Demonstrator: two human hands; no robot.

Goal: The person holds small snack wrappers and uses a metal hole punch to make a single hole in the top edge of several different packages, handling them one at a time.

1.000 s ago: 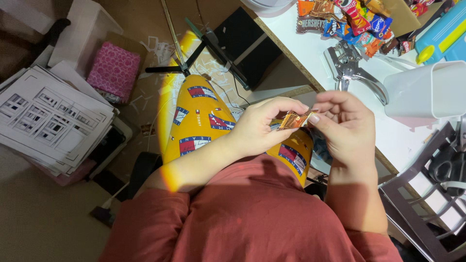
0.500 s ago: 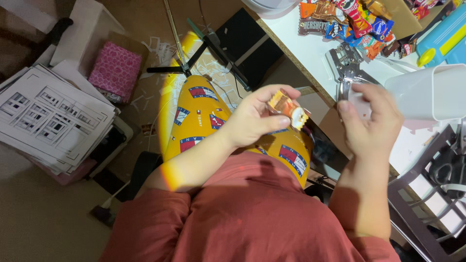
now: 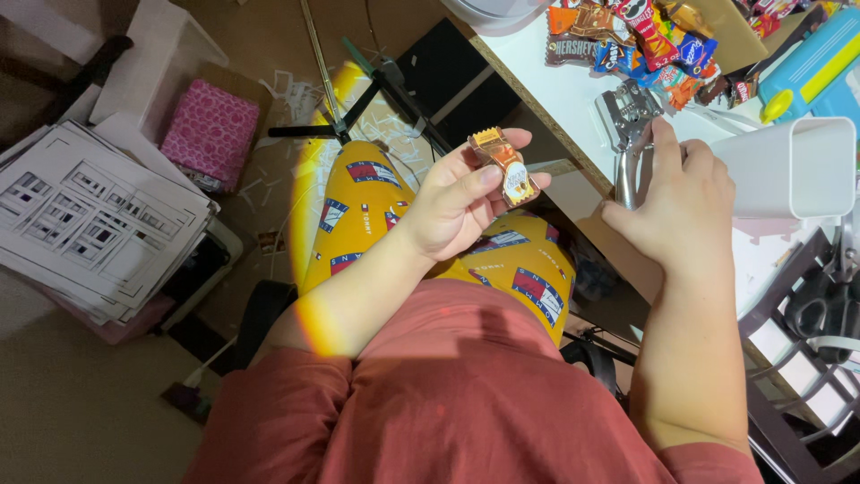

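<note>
Head view, one moment. Item: small candy bar (image 3: 507, 165) in orange and gold wrapper, pinched between thumb and fingers of my left hand (image 3: 457, 202), held up over my lap just off the table edge (image 3: 555, 134). Item: metal hole punch (image 3: 630, 134) lying on the white table, my right hand (image 3: 678, 202) curled around its handles, forefinger laid along the top. Beside that hand, to its right: white rectangular bin (image 3: 793, 166). Further back on the table: heap of assorted wrapped sweets (image 3: 640, 40). On the floor to my left: stack of printed sheets (image 3: 90, 224), pink patterned box (image 3: 209, 132).
</note>
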